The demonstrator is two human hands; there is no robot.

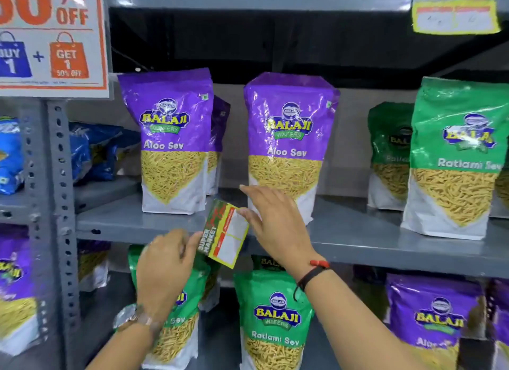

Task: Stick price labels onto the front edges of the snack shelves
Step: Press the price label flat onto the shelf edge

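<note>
A yellow, red and green price label (pixel 225 234) printed "SUPER MARKET" is tilted in front of the grey middle shelf's front edge (pixel 385 252). My left hand (pixel 165 265) pinches its lower left corner. My right hand (pixel 271 221) touches its upper right corner with the thumb, fingers spread flat above it. Two purple Aloo Sev bags (pixel 173 141) (pixel 289 146) stand on that shelf just behind the label. Another price label (pixel 455 16) hangs on the top shelf's front edge at the upper right.
Green Ratlami Sev bags (pixel 454 160) stand at the right of the middle shelf. Green (pixel 272 317) and purple bags (pixel 429 317) fill the lower shelf. A perforated grey upright (pixel 59 193) and a "50% OFF" sign (pixel 52 39) are at left, with blue bags (pixel 93 152) behind.
</note>
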